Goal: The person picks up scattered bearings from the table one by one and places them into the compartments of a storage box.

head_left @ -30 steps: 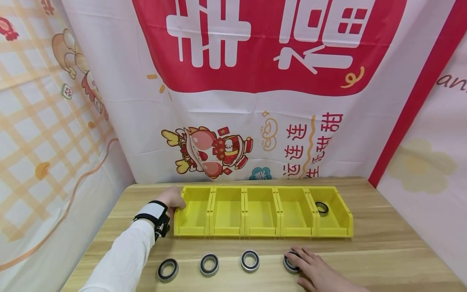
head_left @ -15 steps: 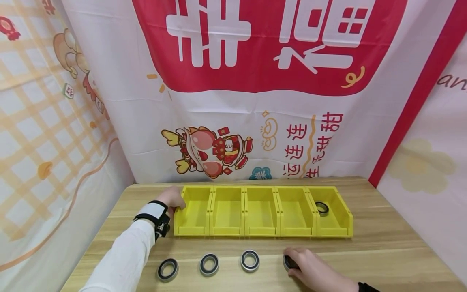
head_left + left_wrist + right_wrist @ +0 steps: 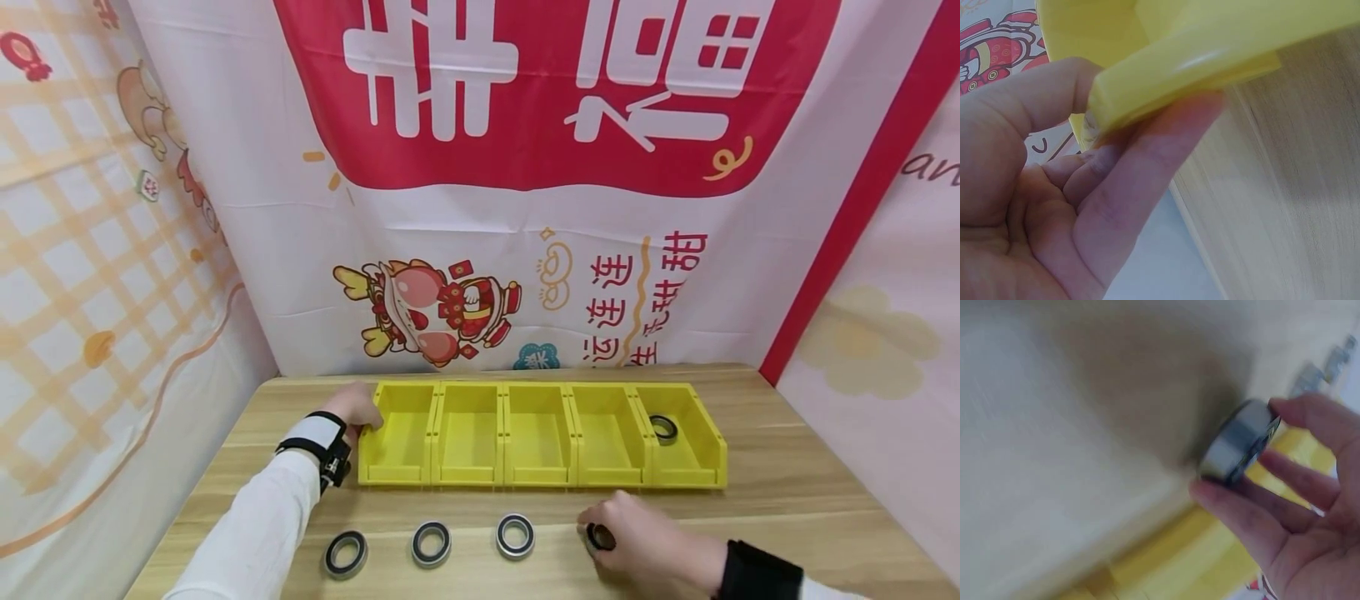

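Observation:
My right hand [image 3: 637, 537] pinches a ball bearing [image 3: 600, 537] by its outer edge, in front of the bins. In the right wrist view the bearing [image 3: 1238, 444] shows its silver side, with the thumb and fingertips around it. On the left, my left hand [image 3: 356, 408] grips the side wall of the leftmost yellow bin [image 3: 397, 475]; in the left wrist view that wall [image 3: 1172, 75] sits between thumb and fingers. Three more bearings lie flat in a row: one on the left [image 3: 346, 554], one in the middle [image 3: 431, 544] and one nearer the right hand [image 3: 515, 536].
Several yellow bins stand joined in a row on the wooden table [image 3: 480, 508]. Another bearing [image 3: 663, 428] leans inside the rightmost bin [image 3: 686, 477]. Behind the table hangs a printed cloth [image 3: 450, 217], with cloth on both sides too.
My right hand has gone from lying spread over the bearing to pinching it and tilting it up, the wrist coming further into view. The left hand keeps its grip on the bin.

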Tool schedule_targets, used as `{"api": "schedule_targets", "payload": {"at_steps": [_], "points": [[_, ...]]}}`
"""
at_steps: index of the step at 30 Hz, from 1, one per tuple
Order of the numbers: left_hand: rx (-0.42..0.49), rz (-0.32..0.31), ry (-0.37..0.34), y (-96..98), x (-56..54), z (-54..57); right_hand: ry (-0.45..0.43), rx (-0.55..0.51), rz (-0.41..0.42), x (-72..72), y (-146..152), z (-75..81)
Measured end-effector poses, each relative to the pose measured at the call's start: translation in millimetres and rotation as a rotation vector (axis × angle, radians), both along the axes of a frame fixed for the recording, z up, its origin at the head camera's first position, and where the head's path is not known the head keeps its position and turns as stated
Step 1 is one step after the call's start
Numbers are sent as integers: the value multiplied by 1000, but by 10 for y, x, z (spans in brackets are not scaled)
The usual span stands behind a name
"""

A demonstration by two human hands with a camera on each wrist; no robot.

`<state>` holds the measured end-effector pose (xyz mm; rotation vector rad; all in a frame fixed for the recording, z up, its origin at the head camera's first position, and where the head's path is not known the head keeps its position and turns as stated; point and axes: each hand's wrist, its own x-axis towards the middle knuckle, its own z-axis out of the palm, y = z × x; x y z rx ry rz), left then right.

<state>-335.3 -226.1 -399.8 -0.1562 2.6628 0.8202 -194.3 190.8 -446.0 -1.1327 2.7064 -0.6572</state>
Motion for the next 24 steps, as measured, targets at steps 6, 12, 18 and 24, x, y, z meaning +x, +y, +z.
{"api": "schedule_targets", "payload": {"at_steps": [6, 12, 18, 24], "points": [[-5, 3, -3, 12, 9, 14, 10, 97, 43, -166, 15, 640], [-5, 11, -9, 10, 22, 28, 125, 148, 69, -400, 11, 1190], [6, 4, -3, 10, 15, 27, 245, 132, 44, -675, -5, 1341], [11, 0, -9, 9, 11, 29, 295, 119, 7, -983, 30, 1217]]}}
